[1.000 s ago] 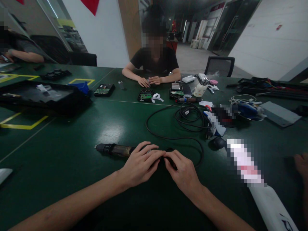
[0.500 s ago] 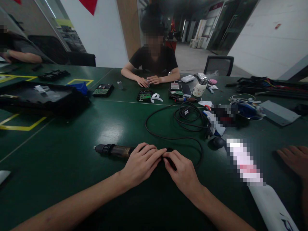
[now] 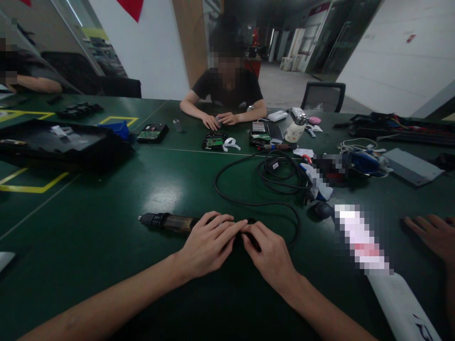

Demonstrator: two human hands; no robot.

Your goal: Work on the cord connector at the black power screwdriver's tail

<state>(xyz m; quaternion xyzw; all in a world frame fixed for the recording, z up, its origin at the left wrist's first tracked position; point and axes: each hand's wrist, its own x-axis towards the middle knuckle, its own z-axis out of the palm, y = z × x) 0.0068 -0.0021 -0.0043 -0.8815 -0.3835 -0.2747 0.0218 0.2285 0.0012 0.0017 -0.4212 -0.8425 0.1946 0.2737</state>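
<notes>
An electric screwdriver [image 3: 174,222] with a dark body lies on the green table, its bit end pointing left. My left hand [image 3: 212,244] is wrapped over its rear part, which the fingers hide. Close against those fingertips, my right hand [image 3: 268,248] pinches the end of a black cable [image 3: 297,222] at the screwdriver's tail. The joint between cable and tool is covered by my fingers. From there the cable loops out to the right and back to a coil [image 3: 273,166] with a plug near it.
Across the table [image 3: 142,274] sits a person [image 3: 227,90] handling a small part beside circuit boards [image 3: 214,140]. A black tray [image 3: 67,156] stands left. A white-handled object [image 3: 401,303] and another person's hand [image 3: 432,234] are at right. A bottle [image 3: 295,130] stands farther back.
My hands have barely shifted at the screwdriver's tail, and the tool lies in the same place. The other person's hand at right has moved slightly left.
</notes>
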